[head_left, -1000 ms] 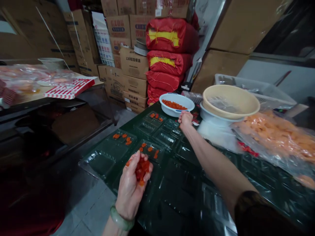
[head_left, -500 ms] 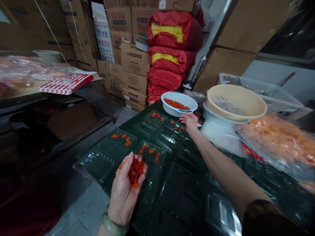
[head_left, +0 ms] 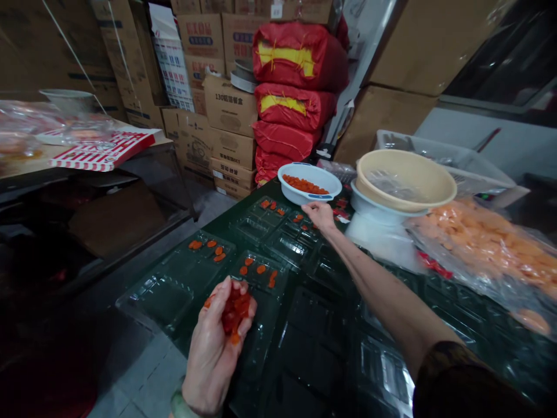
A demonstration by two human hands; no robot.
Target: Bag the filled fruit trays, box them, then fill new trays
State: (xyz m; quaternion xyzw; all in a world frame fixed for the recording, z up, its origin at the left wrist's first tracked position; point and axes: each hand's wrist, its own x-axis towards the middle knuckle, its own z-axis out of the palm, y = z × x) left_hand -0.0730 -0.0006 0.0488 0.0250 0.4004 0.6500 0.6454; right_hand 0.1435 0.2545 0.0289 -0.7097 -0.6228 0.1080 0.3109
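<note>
My left hand point(head_left: 215, 342) is curled around a heap of glossy orange-red carrot slices point(head_left: 235, 310), above the near clear plastic trays. My right hand point(head_left: 319, 216) reaches out with its fingers pinched together over a far tray, close to the near rim of a light blue basin point(head_left: 331, 187). Whatever lies between its fingertips is hidden. More carrot slices point(head_left: 302, 183) fill the basin. Several slices sit in the small compartments of a left tray point(head_left: 174, 264), a middle tray point(head_left: 282, 281) and a far tray point(head_left: 252, 229).
Trays cover the dark green table. A cream basin point(head_left: 444, 191) stands on a white base at right, beside a bag of pale orange pieces point(head_left: 491, 232). Cartons point(head_left: 230, 107) and red sacks point(head_left: 300, 55) are stacked behind. A side table with a red-striped box point(head_left: 104, 152) stands left.
My right hand's fingers have closed together, slightly nearer the tray. My left hand still holds the carrot slices. The whole view has shifted a little.
</note>
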